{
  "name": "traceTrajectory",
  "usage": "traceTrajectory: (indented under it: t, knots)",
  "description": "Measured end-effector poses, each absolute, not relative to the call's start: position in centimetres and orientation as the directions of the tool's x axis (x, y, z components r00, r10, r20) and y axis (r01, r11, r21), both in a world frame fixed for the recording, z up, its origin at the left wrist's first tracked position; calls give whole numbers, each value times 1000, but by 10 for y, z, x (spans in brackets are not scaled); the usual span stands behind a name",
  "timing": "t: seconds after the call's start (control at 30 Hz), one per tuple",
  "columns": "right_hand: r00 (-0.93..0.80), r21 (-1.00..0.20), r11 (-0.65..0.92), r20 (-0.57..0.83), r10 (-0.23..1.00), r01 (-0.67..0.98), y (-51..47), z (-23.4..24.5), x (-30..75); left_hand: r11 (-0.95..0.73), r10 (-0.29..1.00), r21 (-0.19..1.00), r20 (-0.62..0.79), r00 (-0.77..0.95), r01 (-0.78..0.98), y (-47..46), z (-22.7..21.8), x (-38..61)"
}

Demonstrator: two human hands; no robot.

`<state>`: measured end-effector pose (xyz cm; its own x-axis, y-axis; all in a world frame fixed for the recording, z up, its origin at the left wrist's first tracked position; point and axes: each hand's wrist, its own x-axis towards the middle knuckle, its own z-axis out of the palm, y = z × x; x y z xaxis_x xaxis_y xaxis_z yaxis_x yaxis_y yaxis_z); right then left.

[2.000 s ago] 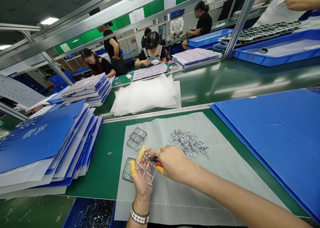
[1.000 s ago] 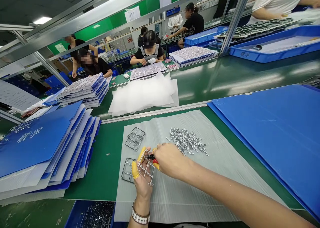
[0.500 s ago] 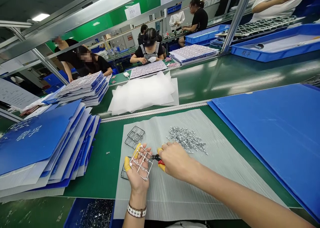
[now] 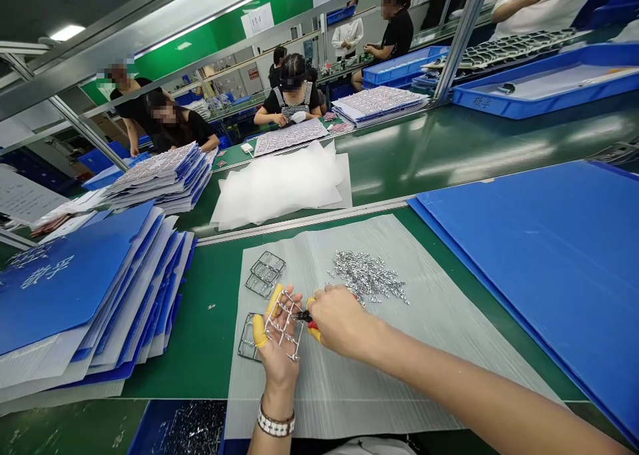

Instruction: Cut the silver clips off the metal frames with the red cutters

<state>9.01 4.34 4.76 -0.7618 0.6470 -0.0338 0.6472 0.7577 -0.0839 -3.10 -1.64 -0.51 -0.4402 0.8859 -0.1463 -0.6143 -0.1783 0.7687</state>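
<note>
My left hand (image 4: 279, 365), palm up with yellow covers on its thumb and a finger, holds a silver sprue frame (image 4: 285, 325) with small parts inside its bars. My right hand (image 4: 344, 318) is wrapped round a pair of nippers (image 4: 304, 316) with red handles and dark jaws. The jaw tips are at the right side of the sprue frame; the exact contact is too small to see. More sprue frames (image 4: 265, 273) lie behind my left hand, and another frame (image 4: 245, 340) shows partly beside it. A pile of small silver parts (image 4: 369, 277) lies beyond my right hand.
A pale sheet (image 4: 399, 375) covers the bench under my hands. Stacked blue boards (image 4: 74, 275) stand left, and large blue sheets (image 4: 539, 229) lie right. Below the front edge is a blue bin (image 4: 144, 435) holding dark scraps. Several people work across the bench.
The sprue frame has turned a little in my left hand, and the nippers have followed its right side. The whole view has shifted slightly.
</note>
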Motion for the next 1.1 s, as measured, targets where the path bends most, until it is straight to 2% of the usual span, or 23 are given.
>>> traceTrajectory:
  t: [0.13,0.23,0.4,0.6,1.1]
  knots:
    - [-785,-74,782,-92,613,619,44,50,89,-156,893,802,-136,-430,-577,-18,-7,-29]
    - [-810,-62,809,-87,580,585,44,51,90,-156,893,803,-134,-430,-575,-18,-6,-29]
    - [-783,-30,782,-39,621,622,40,52,92,-186,883,774,-139,-448,-606,-16,-2,-33]
    - [-793,-90,788,-59,606,609,29,57,88,-178,870,748,-184,-457,-640,-11,-3,-34]
    - [-824,-123,817,-164,542,563,28,65,84,-206,852,817,-122,-510,-539,-12,-5,-29]
